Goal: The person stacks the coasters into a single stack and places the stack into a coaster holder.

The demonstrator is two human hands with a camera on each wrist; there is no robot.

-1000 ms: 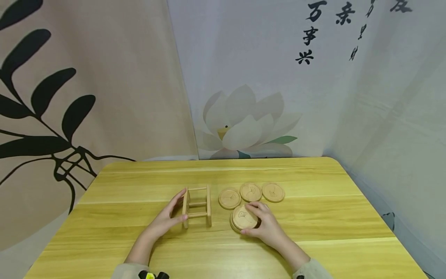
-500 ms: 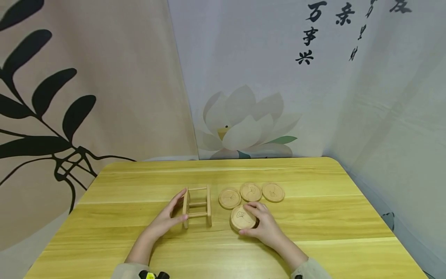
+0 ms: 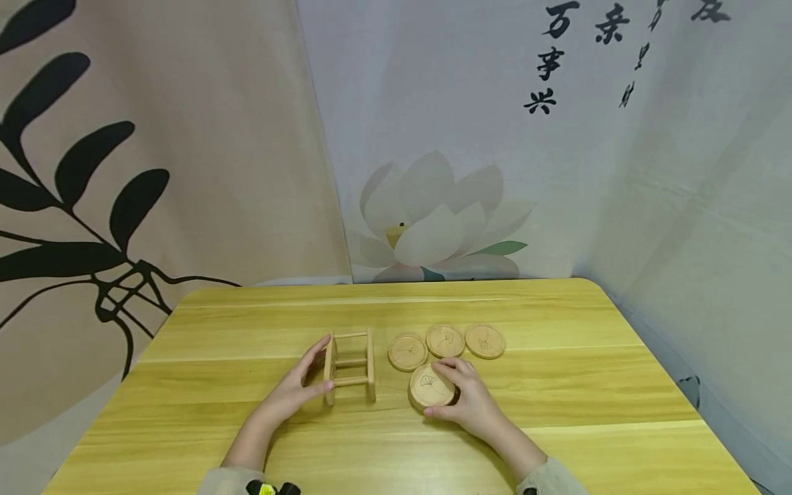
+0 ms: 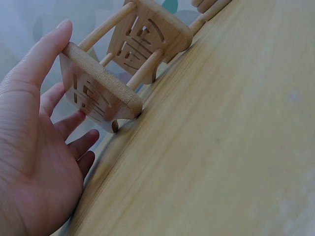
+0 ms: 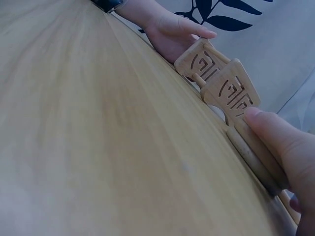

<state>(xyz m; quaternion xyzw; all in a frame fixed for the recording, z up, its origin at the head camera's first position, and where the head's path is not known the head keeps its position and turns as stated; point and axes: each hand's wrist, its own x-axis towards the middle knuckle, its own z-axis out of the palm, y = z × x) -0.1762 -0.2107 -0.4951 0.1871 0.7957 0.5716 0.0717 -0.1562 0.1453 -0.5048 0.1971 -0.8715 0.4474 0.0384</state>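
A wooden coaster rack [image 3: 351,381], two slotted side panels joined by thin rods, stands left of the table's middle. My left hand [image 3: 294,388] holds its left panel, thumb at the near edge and index finger at the far edge. In the left wrist view the left thumb [image 4: 59,42] lies against the panel's corner, the other fingers loosely bent beside it. To the right, my right hand [image 3: 467,395] pinches a round wooden coaster [image 3: 430,385] with a leaf engraving between thumb and fingers. That coaster lies on another coaster [image 5: 251,157], their edges nearly lined up.
Three more engraved coasters [image 3: 408,353] lie flat just behind the stacked pair. All stand on a wood-grain table [image 3: 557,385], with a printed curtain [image 3: 464,103] hanging behind its far edge.
My right hand has shifted the upper coaster slightly left, so that it sits more squarely over the lower one, then stays still. The left hand and the coaster rack have not moved.
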